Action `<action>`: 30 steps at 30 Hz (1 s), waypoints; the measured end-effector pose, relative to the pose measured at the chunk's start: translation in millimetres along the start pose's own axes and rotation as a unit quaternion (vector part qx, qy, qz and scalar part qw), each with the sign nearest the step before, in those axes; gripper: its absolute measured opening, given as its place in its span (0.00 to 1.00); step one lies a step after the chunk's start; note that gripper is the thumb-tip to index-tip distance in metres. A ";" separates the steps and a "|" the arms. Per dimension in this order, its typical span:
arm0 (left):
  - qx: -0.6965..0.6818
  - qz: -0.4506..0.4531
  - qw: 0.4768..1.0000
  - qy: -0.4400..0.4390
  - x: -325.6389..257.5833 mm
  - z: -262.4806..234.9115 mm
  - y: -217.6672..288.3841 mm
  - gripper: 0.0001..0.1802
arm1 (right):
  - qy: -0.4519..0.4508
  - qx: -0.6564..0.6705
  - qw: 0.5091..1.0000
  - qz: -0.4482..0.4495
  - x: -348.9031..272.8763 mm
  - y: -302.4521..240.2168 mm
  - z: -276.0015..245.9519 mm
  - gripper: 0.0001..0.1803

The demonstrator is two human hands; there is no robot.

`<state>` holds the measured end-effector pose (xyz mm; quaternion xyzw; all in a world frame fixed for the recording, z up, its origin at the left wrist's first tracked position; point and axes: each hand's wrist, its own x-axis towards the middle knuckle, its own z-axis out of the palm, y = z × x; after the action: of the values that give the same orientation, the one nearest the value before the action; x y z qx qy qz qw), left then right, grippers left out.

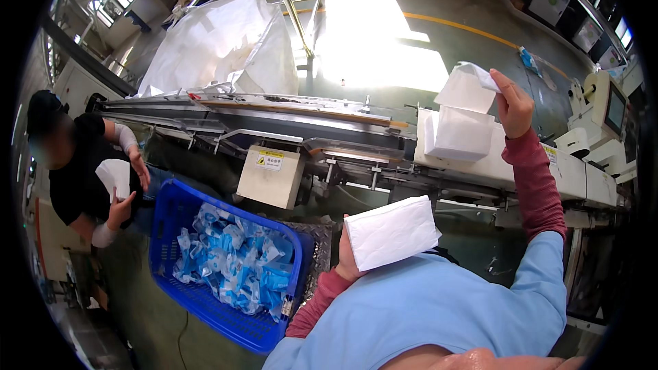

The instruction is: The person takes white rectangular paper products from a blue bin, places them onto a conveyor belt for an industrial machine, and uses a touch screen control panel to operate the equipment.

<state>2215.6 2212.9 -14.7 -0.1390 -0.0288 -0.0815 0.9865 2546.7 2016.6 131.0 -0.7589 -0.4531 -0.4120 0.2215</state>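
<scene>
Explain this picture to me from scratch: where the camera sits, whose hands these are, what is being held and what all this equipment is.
The camera sits on a person's head and looks down, so the light blue and dark red sleeves at the bottom are that person's own arms. Its wide lens bends straight edges near the rim.

The left hand holds a white stack of folded tissue close to the chest. The right hand is raised and holds a thinner white bundle up by its corner.

In front runs a long conveyor line. On its white right end stands another white tissue block.

Lower left is a blue plastic basket holding small blue and white packets. Beside it a co-worker in black handles a white piece too. Behind the line hangs a big white sack in a metal frame.
</scene>
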 end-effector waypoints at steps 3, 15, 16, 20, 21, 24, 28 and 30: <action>0.046 0.005 0.997 0.068 -0.8 -3.2 0.0 0.43 | 0.069 0.067 0.989 0.114 5.9 5.9 0.4 0.15; 0.376 0.102 0.917 0.084 1.9 13.4 4.1 0.40 | -0.118 0.930 0.055 0.345 -91.0 -55.1 44.4 0.23; 0.469 0.124 0.868 0.102 -2.1 15.1 6.3 0.40 | -0.036 0.828 0.127 0.544 -72.9 -94.2 22.1 0.22; 0.150 0.135 0.969 0.143 -13.0 18.1 9.9 0.38 | -0.241 0.783 0.381 0.429 -100.9 -123.4 58.5 0.24; 0.181 0.146 0.969 0.089 -17.6 19.0 10.1 0.37 | -0.254 0.807 0.334 0.415 -99.0 -130.3 64.4 0.24; 0.204 0.176 0.963 0.033 -29.9 24.8 9.3 0.36 | -0.392 0.736 0.326 0.446 -55.1 -148.8 51.8 0.23; 0.443 0.249 0.860 0.039 -32.0 41.0 -2.6 0.26 | -0.395 0.763 0.076 0.506 -47.8 -150.2 60.1 0.24; 0.400 0.259 0.877 0.059 -32.4 43.2 -5.0 0.23 | -0.427 0.705 0.302 0.479 -48.8 -151.8 62.4 0.24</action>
<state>2181.3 2225.2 25.6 0.2695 0.0366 0.1875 0.9439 2428.9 2110.8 49.9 -0.4662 -0.1587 0.6250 0.6056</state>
